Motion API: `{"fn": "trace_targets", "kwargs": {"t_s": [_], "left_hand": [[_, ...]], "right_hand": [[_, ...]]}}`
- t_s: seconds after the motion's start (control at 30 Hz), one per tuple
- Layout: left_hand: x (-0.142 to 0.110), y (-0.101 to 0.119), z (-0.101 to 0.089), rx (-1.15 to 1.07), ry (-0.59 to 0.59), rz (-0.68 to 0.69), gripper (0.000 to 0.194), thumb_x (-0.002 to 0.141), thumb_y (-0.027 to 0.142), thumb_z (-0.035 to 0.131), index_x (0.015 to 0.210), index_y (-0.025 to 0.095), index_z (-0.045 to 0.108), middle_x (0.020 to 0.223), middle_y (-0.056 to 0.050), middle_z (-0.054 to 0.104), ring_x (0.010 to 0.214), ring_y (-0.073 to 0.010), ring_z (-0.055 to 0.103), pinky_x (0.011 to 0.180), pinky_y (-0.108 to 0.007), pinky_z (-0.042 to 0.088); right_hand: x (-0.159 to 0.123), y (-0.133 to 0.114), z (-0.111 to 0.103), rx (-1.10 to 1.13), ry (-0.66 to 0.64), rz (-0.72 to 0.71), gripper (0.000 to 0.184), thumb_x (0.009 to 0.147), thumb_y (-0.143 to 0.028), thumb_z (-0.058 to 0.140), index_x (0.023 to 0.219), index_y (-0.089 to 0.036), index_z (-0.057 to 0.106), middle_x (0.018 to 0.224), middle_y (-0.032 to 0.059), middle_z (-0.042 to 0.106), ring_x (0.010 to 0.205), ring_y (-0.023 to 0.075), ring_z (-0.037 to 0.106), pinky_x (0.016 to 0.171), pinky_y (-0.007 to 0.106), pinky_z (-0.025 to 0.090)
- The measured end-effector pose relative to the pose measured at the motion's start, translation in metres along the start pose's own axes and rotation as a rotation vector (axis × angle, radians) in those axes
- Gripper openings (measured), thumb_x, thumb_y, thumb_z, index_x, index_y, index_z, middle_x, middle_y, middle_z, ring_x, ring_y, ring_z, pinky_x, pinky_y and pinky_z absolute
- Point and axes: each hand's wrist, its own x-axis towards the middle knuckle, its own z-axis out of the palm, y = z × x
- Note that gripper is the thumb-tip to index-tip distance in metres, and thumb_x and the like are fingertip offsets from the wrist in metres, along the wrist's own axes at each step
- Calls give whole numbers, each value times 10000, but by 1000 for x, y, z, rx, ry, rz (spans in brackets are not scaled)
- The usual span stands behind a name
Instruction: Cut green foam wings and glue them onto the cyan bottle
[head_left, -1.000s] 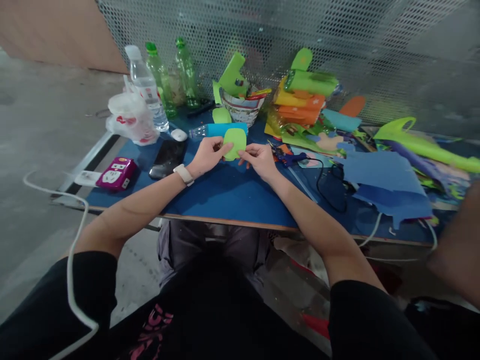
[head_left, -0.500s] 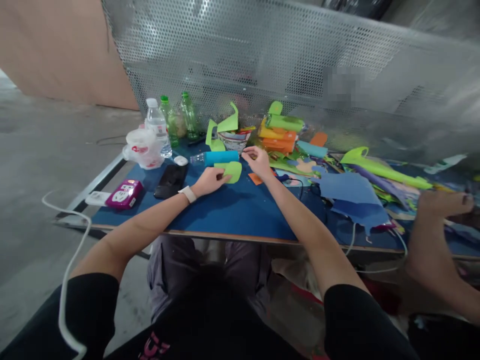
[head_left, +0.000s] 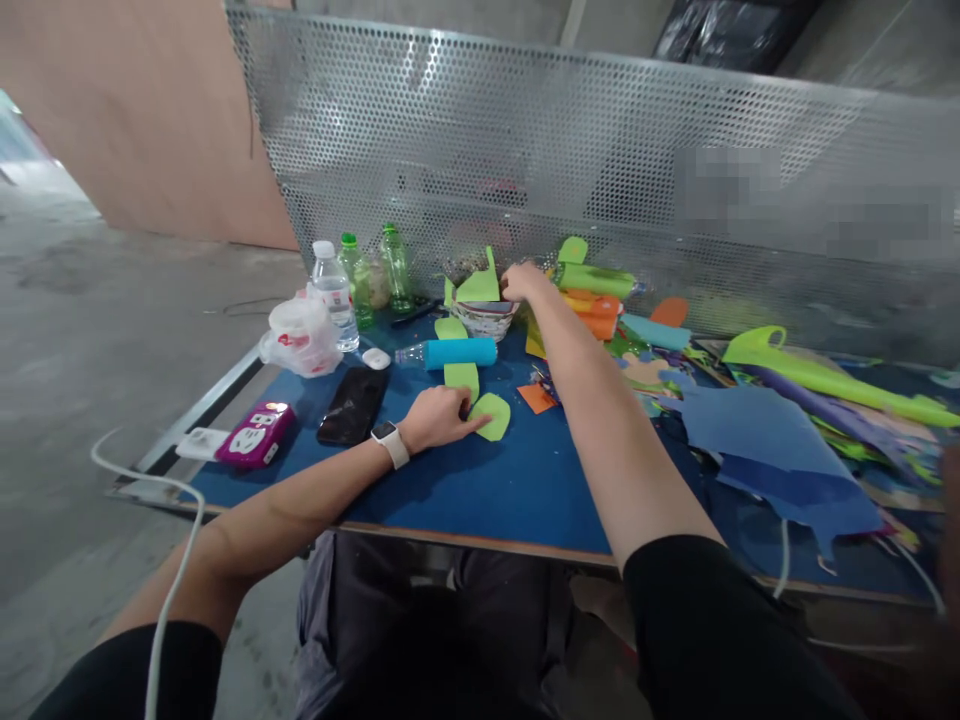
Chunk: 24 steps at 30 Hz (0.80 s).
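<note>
My left hand (head_left: pixel 441 418), a smartwatch (head_left: pixel 385 433) on its wrist, rests on the table with curled fingers gripping the edge of a rounded light-green paper piece (head_left: pixel 493 418). Just beyond it, a clear bottle wrapped in blue paper (head_left: pixel 461 353) lies on its side across more green paper (head_left: pixel 461 378). My right hand (head_left: pixel 526 283) reaches over a small woven basket (head_left: pixel 487 322) at the back. Its fingers point down at the rim, and their tips are hidden beside a green paper cutout (head_left: pixel 478 287) standing in the basket.
A black phone (head_left: pixel 353 405), a white case (head_left: pixel 376 358), a purple tissue pack (head_left: pixel 259 436) and a bagged cup (head_left: pixel 300 337) are at left. Bottles (head_left: pixel 332 290) stand behind. Blue sheets (head_left: pixel 765 430) and colored scraps crowd the right. A perforated metal panel (head_left: pixel 465 130) borders the back.
My right hand has moved from beside the blue-wrapped bottle back to the basket. My left hand has lowered the green piece toward the table. The view has shifted; another person's arm has mostly left it.
</note>
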Motion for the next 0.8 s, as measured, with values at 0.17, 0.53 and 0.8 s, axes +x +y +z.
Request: {"fn": "trace_targets", "kwargs": {"t_s": [0.17,0.53,0.8], "left_hand": [[2,-1,-3,61,87,-26,339,1189,525,678,1238,192,724,982,-99,846,974,-326,839,776,-381,504],[78,14,-51,385,261,128,414,1144,348,617,1341,88,872,1697,-262,653,1573,-467,594,1258,-615,552],[161,-8,-61,334,135,-5,465,1085,292,634,1460,83,811,1766,-314,552,1696,-496,484,1355,-640,492]], "right_hand": [[15,-10,-7,-121,-37,26,572,816,-114,893,1367,36,858,1434,378,824,1446,492,761,1260,551,588],[-60,4,-70,-133,46,265,490,1128,-401,864,1513,-119,752,1525,202,763,1341,336,790,1141,534,689],[-193,9,9,320,210,387,476,1244,-432,518,1584,-120,634,1444,280,827,1364,454,808,1181,577,620]]}}
